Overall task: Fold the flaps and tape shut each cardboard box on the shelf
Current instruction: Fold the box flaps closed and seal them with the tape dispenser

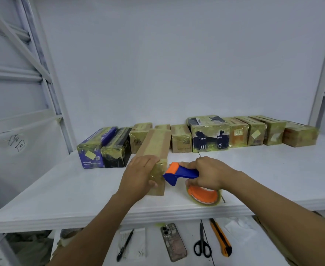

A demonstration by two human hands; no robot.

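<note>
1. Cardboard box: matt brown cardboard; top strip and near end covered in glossy yellowish tape.
2. Tape dispenser: smooth blue and orange plastic, slight sheen.
3. Tape roll: glossy translucent film on an orange plastic hub.
4. Shelf: white, smooth, matt.
5. Rear boxes: cardboard wrapped in shiny, wrinkled tape.
6. Scissors: black plastic handles.

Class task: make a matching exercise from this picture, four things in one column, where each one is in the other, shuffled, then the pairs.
Things: 1 tape dispenser; 2 long box; 3 scissors; 4 pen.
Places: A held by the left hand; B between the phone and the knife; C in the right hand; D lying just left of the phone.
Pairs: 1-C; 2-A; 3-B; 4-D.
</note>
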